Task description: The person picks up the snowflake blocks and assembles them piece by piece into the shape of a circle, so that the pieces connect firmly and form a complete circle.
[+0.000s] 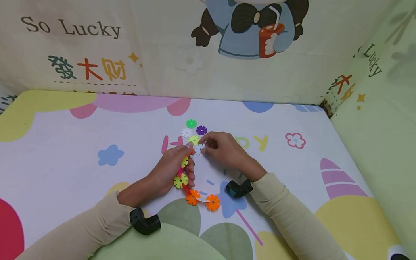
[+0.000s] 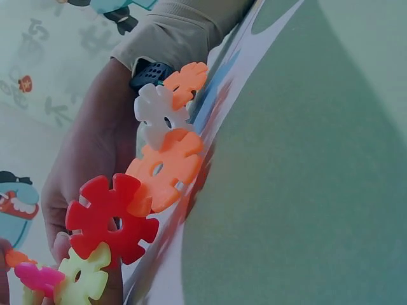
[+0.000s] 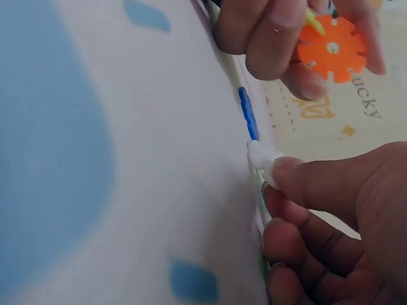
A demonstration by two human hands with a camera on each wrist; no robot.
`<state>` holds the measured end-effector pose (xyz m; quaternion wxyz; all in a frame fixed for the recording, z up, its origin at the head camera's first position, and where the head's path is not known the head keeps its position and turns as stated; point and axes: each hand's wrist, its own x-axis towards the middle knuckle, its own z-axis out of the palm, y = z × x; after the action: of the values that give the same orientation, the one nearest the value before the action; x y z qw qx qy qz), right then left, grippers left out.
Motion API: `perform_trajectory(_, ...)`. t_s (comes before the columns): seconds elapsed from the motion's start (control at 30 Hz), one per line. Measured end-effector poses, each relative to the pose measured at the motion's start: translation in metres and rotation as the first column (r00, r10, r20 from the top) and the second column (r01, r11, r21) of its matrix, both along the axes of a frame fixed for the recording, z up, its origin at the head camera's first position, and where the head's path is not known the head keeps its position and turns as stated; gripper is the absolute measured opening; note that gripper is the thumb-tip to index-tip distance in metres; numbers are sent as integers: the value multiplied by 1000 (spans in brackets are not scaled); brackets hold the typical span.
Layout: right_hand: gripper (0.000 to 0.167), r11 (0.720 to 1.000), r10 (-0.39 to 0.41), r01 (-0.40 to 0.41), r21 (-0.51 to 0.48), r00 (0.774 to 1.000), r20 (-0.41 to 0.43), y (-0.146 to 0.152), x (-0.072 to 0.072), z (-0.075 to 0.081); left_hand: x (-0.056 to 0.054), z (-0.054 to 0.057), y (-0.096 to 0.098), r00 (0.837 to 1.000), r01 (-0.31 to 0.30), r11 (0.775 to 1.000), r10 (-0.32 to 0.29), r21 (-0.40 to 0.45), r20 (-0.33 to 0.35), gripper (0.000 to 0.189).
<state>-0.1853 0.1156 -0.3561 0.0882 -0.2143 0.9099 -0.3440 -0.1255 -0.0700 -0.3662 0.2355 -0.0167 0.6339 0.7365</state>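
My left hand [image 1: 165, 170] grips one end of a chain of notched flower-shaped plastic discs. In the left wrist view the chain shows a pink disc [image 2: 39, 278], a yellow disc [image 2: 81, 276], a red disc [image 2: 111, 219], an orange disc [image 2: 172, 166] and a white disc [image 2: 159, 113]. The far end trails toward the table's front, ending in another orange disc [image 1: 212, 202]. Between thumb and fingers, my right hand [image 1: 228, 150] pinches a loose white disc [image 3: 262, 160] close to the table. In the right wrist view, an orange disc [image 3: 332, 49] shows at my left fingertips.
Just beyond my hands lie a green disc [image 1: 191, 124], a purple disc [image 1: 201, 130], a second white disc [image 1: 186, 132] and a loose yellow disc [image 1: 194, 140]. They rest on a printed tablecloth [image 1: 263, 169]. A printed curtain [image 1: 156, 43] stands behind the table.
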Motion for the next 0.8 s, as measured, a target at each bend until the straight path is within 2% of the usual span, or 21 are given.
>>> perform_trajectory(0.33, 20, 985, -12, 27, -170, 996, 83, 11, -5, 4, -1, -2, 1, 1000, -12, 999, 12, -43, 5, 48)
perform_trajectory(0.57, 24, 942, 60, -17, -334, 991, 119, 14, -5, 9, 0, -1, 0, 1000, -2, 998, 2, -56, 3, 51)
perform_trajectory(0.8, 26, 920, 120, -58, -386, 983, 139, 14, -3, 11, 0, -1, 1, 1000, -9, 999, 9, -54, 2, 52)
